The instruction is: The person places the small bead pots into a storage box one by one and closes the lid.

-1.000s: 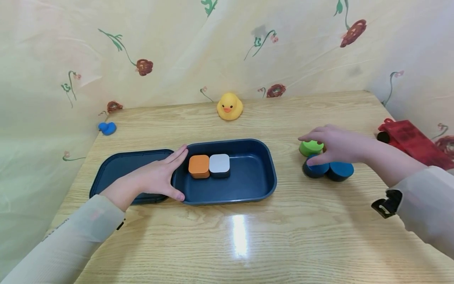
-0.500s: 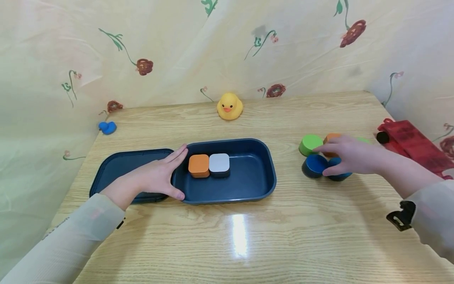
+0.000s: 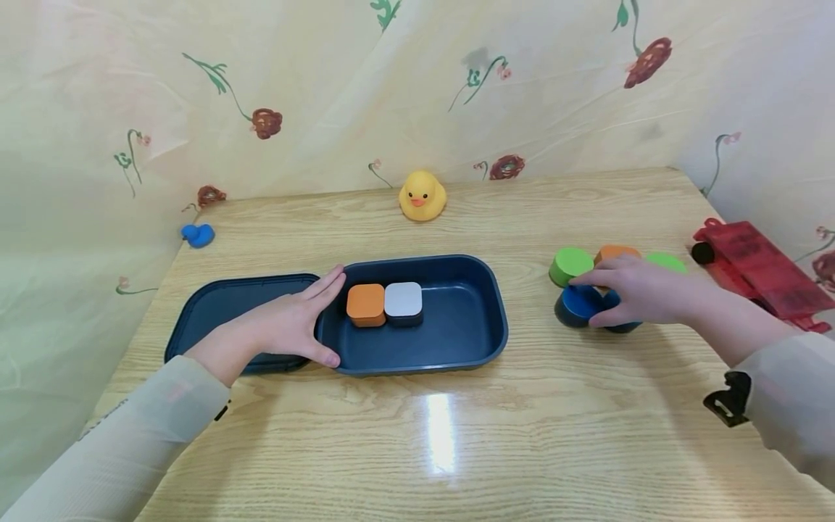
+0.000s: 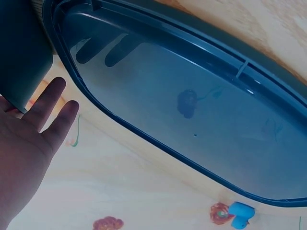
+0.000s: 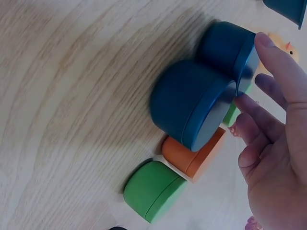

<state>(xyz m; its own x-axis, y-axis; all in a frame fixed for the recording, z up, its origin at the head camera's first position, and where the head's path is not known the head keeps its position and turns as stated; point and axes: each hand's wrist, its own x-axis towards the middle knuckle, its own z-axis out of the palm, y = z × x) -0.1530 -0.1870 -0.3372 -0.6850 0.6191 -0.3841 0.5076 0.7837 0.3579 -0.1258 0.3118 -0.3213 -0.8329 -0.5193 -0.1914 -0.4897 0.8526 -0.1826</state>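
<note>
The left hand is at the left end of the dark box, fingers straight and thumb spread away from them, tips at the rim; it grasps nothing. Its wrist lies over the dark lid beside the box. Inside the box, towards the left, an orange block and a white-topped block sit side by side.

The right hand is over the two blue pots, thumb and fingers apart, not clasped round either one — whether a fingertip touches, I cannot tell. The left blue pot and right blue pot stand together on the surface, right of the box. Just behind them are a green pot, an orange pot and a second green pot.

Further right lies a red toy; at the back are a yellow duck and, far left, a blue duck.
</note>
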